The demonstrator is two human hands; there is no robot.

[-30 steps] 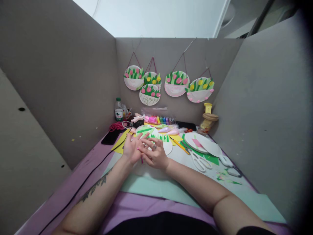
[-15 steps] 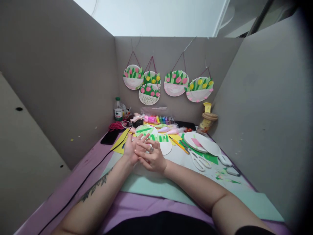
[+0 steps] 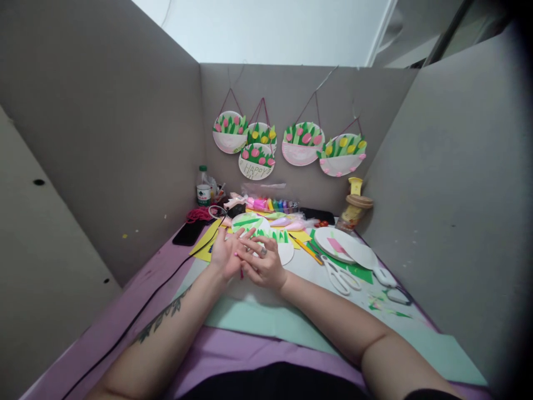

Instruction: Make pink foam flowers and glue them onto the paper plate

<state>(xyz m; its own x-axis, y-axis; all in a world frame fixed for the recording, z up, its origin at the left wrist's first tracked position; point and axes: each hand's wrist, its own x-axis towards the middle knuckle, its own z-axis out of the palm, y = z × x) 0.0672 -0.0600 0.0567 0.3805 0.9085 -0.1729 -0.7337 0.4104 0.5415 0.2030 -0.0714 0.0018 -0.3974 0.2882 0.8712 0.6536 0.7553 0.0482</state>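
Observation:
My left hand (image 3: pixel 228 256) is turned palm up over the desk, fingers spread. Above its palm is my right hand (image 3: pixel 263 265), its fingers loosely stretched and apart, with a ring on one of them. A tiny pink ball (image 3: pixel 236 254), which looks like clay, shows at the right fingertips against the left palm; whether it sticks to finger or palm is unclear. Behind and partly under the hands lies a white paper plate piece (image 3: pixel 285 254) with green paper leaves (image 3: pixel 280 236). Another plate with green strips (image 3: pixel 250 222) lies just beyond.
White scissors (image 3: pixel 340 276), a yellow pencil-like tool (image 3: pixel 308 250) and stacked white plates (image 3: pixel 331 244) lie to the right. A black phone (image 3: pixel 188 233) and a cable (image 3: pixel 154 294) are at left. Clay packs (image 3: pixel 275 204) stand at the back; decorated plates (image 3: pixel 303 144) hang on the partition.
My right hand has shifted slightly right, its fingers drawn back across the left palm. The tiny pink ball now shows. The whole view has shifted a little.

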